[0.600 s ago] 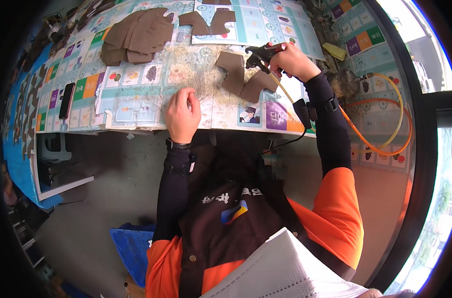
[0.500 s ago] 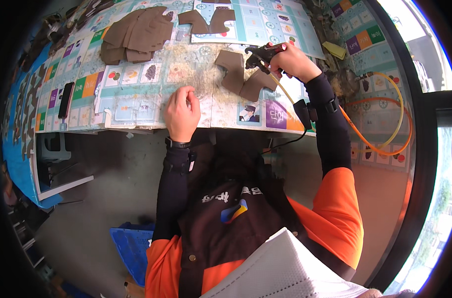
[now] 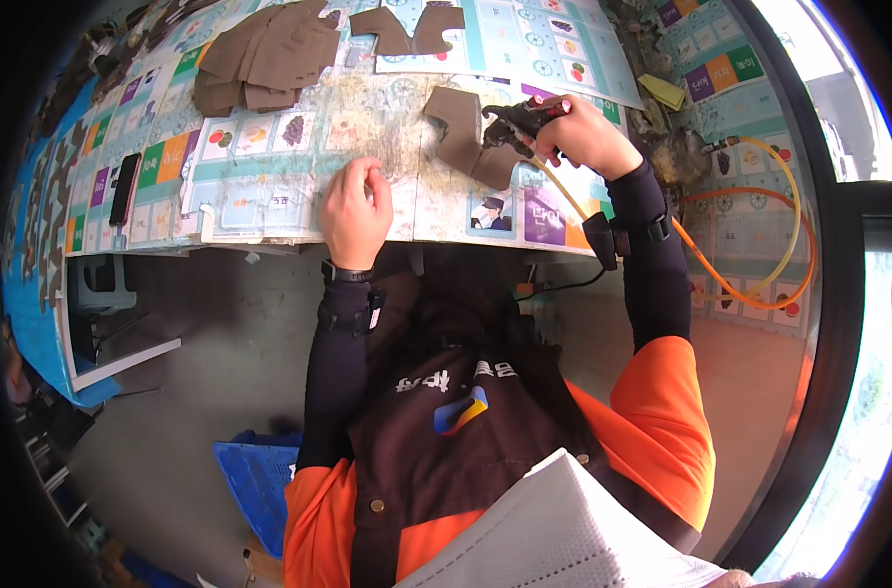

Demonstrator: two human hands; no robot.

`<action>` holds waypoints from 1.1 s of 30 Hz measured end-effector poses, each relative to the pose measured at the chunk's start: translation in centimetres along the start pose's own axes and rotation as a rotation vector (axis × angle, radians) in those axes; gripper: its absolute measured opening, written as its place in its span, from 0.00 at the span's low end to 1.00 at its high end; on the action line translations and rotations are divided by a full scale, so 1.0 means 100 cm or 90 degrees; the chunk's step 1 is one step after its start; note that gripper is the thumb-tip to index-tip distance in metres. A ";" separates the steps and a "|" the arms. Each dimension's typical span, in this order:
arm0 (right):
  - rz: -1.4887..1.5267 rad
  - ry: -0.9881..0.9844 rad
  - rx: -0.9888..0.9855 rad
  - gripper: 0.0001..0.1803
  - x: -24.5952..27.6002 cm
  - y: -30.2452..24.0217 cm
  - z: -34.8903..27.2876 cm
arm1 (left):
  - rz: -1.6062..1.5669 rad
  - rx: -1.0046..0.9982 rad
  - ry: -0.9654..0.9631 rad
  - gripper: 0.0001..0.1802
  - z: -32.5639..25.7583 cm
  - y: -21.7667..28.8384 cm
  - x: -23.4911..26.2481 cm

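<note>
My right hand is wrapped around a dark spray gun with a yellowish hose. The gun's nozzle end points left, over a brown V-shaped cut piece on the table, and hides part of its right arm. My left hand is curled into a loose fist at the table's near edge, with nothing visible in it. A second brown V-shaped piece lies farther back on a printed sheet. To its left is a fanned stack of brown pieces.
Worn printed sheets cover the table. A phone lies at left, near more brown pieces on blue sheeting. An orange hose loops at right beside a window frame. A blue crate stands on the floor.
My right hand has moved slightly right and down with the spray gun, which now covers more of the near piece's right arm. My left hand stays almost in place.
</note>
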State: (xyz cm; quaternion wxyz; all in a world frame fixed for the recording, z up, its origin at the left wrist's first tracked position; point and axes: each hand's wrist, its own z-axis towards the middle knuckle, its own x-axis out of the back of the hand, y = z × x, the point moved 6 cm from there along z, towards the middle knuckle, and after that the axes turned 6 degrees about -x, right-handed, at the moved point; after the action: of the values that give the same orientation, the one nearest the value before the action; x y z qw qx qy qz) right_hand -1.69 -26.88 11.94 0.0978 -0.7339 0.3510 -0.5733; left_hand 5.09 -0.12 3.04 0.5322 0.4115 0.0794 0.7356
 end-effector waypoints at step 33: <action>-0.004 0.156 0.114 0.06 -0.026 0.018 -0.055 | -0.003 0.010 -0.012 0.04 -0.003 -0.004 -0.004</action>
State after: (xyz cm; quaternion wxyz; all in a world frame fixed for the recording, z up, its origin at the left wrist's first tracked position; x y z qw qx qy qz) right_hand -7.64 -25.19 10.73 0.1173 -0.6482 0.3054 -0.6876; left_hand 5.20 -0.22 2.45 0.5314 0.4222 0.0813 0.7299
